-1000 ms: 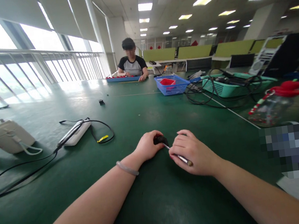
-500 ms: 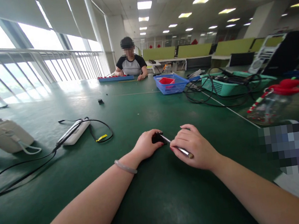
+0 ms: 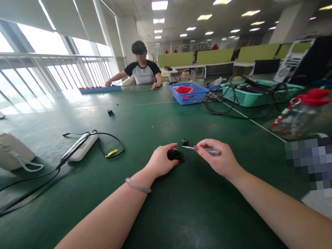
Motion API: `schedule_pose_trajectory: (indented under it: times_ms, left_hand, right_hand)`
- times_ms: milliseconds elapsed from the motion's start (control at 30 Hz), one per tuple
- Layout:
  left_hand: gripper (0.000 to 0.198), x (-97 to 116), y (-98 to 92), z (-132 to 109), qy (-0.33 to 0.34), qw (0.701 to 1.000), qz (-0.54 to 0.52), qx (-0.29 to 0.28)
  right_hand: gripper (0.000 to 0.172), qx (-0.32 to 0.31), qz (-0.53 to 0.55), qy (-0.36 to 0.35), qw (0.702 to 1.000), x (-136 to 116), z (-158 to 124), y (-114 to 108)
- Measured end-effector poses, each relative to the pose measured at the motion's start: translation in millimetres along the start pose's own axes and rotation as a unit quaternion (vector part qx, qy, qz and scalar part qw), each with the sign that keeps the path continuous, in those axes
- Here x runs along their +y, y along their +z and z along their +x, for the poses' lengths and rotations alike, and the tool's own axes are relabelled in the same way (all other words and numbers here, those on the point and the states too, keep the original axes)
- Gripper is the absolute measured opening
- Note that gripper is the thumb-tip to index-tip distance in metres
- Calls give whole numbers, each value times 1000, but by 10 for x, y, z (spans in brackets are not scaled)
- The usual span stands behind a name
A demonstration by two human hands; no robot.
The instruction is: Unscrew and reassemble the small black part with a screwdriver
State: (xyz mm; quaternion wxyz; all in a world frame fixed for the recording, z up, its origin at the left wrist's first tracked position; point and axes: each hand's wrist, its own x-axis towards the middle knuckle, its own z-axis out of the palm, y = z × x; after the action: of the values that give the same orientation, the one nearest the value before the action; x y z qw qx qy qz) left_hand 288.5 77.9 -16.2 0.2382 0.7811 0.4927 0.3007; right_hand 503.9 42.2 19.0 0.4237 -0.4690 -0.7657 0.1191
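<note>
My left hand (image 3: 161,162) is closed around a small black block-like part (image 3: 175,155), which rests on the green table; its exact kind I cannot make out. In my right hand (image 3: 222,164) lies a slim screwdriver (image 3: 213,151) with a clear handle and a thin metal shaft. Its tip points left, just short of the black part and apart from it. Right behind the tip, a second small dark piece (image 3: 184,142) sits loose on the tabletop.
A white power strip (image 3: 82,148) with a black cable lies left, near a beige case (image 3: 3,152). Beyond stand a blue basket (image 3: 191,95) and a green basket (image 3: 238,97) with cables. A red-topped bottle (image 3: 298,117) is right. Across the table, a person (image 3: 143,72) reaches to a blue tray (image 3: 100,90).
The screwdriver tip has drawn back from the black part, and my right hand has shifted right. The small dark piece now shows separately. Opposite, the blue tray has slid left with the person's hand.
</note>
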Motion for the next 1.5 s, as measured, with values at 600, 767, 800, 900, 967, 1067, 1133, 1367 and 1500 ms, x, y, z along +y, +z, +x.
schedule_pose_trajectory:
  times_ms: [600,767,800,900,967,1067,1133,1367,1500]
  left_hand:
    - [56,65,-55,-21,42,997,61,-32]
    - [58,62,-57,-25,60,997,47,-30]
    - [59,58,-56,-24,59,997,46,-30]
    - [61,37,-47,-18,49,997,46,-31]
    - [62,23,-40,-14,42,997,48,-33]
    - [63,10,-33,-10,33,998,50,-34]
    - [62,8,-32,-9,31,998,49,-33]
    - [60,12,-32,-7,38,997,58,-38]
    - [60,15,-31,-8,40,996,64,-39]
  right_hand:
    - [35,-12,96,69,993,19,-21,7]
    - [32,-52,49,33,997,26,-3,20]
    - [31,-58,38,27,997,23,1,22]
    - [30,-67,6,-1,998,6,0,19]
    - [28,-61,-4,-37,997,-9,-12,16]
    - [23,-62,7,-100,993,-35,-32,27]
    - [19,-87,4,-124,988,-50,-37,46]
    - [17,-111,11,-116,987,-45,-36,52]
    - [21,-18,42,-105,993,-33,-45,13]
